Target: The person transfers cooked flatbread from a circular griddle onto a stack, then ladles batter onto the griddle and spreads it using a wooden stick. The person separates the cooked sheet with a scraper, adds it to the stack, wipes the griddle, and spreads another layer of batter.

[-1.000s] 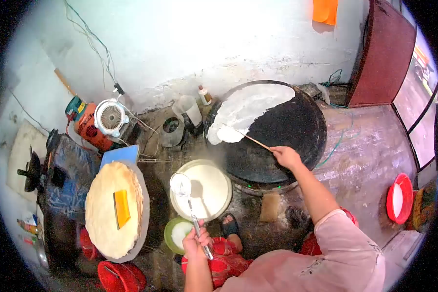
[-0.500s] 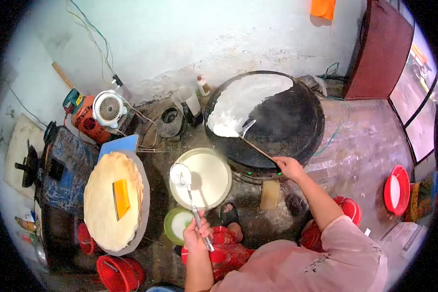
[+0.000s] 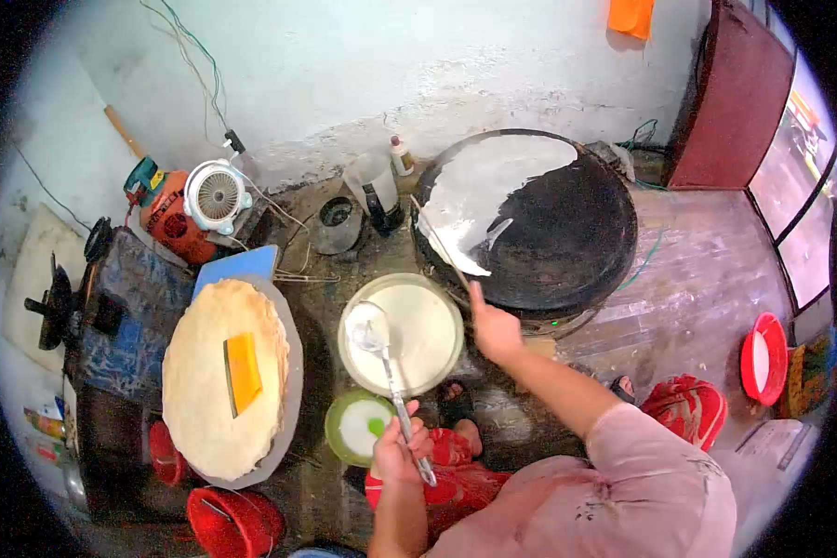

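My left hand point(image 3: 402, 451) is closed around the metal handle of a ladle point(image 3: 370, 327). The ladle's bowl, coated with white batter, hangs over a wide basin of pale batter point(image 3: 430, 346). My right hand point(image 3: 496, 330) grips the thin stick of a batter spreader point(image 3: 445, 244), held at the near left edge of a large round black griddle point(image 3: 567, 237). White batter point(image 3: 488, 181) covers the griddle's left and far parts in an uneven sheet; the near right part is bare black. The spreader's working end is hard to make out.
On the left, a stack of thin pancakes point(image 3: 209, 363) bears a yellow scraper point(image 3: 244, 372). A green bowl point(image 3: 337, 432) stands below the basin. Red buckets point(image 3: 251, 521) sit lower left, and a red basin point(image 3: 750, 361) at right. A white blower point(image 3: 218, 195) and clear jug point(image 3: 367, 177) stand behind.
My right hand has moved left, and the spreader has swung to the griddle's near left edge. The ladle stays over the basin. The whole view has shifted slightly.
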`<state>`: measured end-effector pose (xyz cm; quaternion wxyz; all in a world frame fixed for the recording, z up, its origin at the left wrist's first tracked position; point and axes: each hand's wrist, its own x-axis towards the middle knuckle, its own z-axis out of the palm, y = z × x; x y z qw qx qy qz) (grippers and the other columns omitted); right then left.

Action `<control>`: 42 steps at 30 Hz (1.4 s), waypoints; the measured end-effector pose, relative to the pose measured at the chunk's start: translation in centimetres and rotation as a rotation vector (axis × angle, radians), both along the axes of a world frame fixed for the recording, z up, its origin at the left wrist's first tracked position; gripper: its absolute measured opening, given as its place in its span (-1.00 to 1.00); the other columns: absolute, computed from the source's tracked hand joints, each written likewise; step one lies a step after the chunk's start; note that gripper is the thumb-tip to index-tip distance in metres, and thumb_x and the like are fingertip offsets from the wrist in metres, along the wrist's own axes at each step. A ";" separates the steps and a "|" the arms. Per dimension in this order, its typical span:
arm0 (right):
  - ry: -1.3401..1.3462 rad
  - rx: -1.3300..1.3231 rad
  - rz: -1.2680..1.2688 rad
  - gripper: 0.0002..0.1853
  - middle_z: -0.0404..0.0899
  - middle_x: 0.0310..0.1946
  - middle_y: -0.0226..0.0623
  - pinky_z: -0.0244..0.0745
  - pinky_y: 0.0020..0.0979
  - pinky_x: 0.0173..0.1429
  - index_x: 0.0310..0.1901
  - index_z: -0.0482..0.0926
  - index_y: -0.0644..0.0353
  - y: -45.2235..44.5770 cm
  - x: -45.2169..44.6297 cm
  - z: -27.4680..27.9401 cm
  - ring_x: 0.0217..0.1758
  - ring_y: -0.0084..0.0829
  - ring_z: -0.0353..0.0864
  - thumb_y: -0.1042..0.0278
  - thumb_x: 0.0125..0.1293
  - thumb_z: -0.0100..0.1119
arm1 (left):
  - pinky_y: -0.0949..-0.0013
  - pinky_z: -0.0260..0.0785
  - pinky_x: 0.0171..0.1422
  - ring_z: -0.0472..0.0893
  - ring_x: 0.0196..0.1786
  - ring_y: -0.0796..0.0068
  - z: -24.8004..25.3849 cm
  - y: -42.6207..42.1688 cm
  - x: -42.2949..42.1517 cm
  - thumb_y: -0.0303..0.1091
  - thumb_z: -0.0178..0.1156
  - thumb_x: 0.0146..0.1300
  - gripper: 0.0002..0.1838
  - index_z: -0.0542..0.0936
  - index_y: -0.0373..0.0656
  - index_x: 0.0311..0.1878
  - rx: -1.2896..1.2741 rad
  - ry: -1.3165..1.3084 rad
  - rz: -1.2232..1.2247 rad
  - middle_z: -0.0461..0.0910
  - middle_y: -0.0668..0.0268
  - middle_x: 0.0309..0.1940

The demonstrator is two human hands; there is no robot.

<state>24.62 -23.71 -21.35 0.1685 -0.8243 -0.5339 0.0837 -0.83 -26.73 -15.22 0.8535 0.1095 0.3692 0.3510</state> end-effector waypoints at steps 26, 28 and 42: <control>0.148 0.003 -0.130 -0.24 0.51 -0.41 0.06 0.43 -0.12 -0.37 0.36 -0.23 0.19 -4.4 -5.7 -3.0 -0.45 -0.04 0.54 0.50 0.12 -0.17 | 0.49 0.08 -0.61 0.25 -0.62 0.59 -0.3 0.0 -1.0 -0.21 -0.24 0.35 -0.61 0.39 -0.28 0.04 0.109 -0.076 -0.091 0.35 0.32 -0.51; 0.118 -0.111 -0.190 -0.24 0.52 -0.38 0.06 0.44 -0.10 -0.34 0.36 -0.27 0.19 -3.0 -4.4 -3.3 -0.41 -0.03 0.55 0.51 0.13 -0.18 | 0.49 0.07 -0.61 0.25 -0.62 0.58 -0.7 -0.1 -1.2 -0.21 -0.23 0.35 -0.61 0.39 -0.29 0.04 0.061 -0.111 -0.095 0.35 0.31 -0.51; 0.206 -0.117 -0.343 -0.21 0.49 -0.42 0.07 0.40 -0.12 -0.32 0.37 -0.26 0.08 -11.3 0.5 -1.1 -0.39 0.01 0.51 0.50 0.15 -0.11 | 0.48 0.13 -0.60 0.28 -0.62 0.54 -2.1 -0.2 -0.9 -0.24 -0.22 0.35 -0.61 0.40 -0.34 0.02 -0.007 -0.230 -0.083 0.39 0.25 -0.51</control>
